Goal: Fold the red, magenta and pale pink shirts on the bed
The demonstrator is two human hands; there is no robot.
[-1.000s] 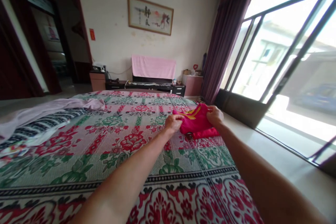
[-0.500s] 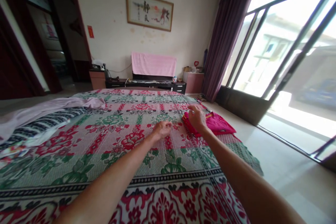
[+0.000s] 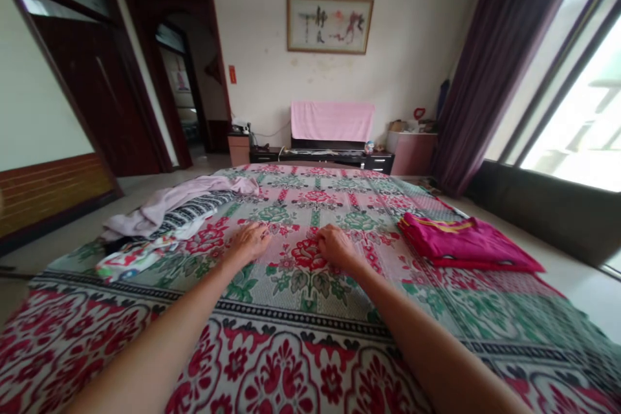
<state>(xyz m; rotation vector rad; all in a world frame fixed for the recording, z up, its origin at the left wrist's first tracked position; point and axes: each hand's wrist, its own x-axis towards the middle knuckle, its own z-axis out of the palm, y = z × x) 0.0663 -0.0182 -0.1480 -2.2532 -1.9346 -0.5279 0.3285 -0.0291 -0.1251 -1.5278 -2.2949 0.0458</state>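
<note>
My left hand (image 3: 250,240) and my right hand (image 3: 334,245) rest side by side on the flowered bedspread (image 3: 310,310), near its middle. The fingers of both point away from me and lie loosely on the cloth, with nothing in them. A folded bright pink garment with yellow trim (image 3: 460,244) lies on the bed to the right, well clear of my right hand. A loose heap of clothes (image 3: 169,213), pale pink, black-and-white striped and flower-printed, sits on the bed's left side, a short way from my left hand.
Beyond the bed's far end stands a low dark cabinet (image 3: 320,156) with a pink cloth (image 3: 332,121) draped over what is on it. A dark doorway (image 3: 184,97) opens at the left. Purple curtains (image 3: 490,71) and a large window are on the right.
Both hands left the pink garment and came to the middle of the bed. The view swung left, so the folded garment now lies off to the right.
</note>
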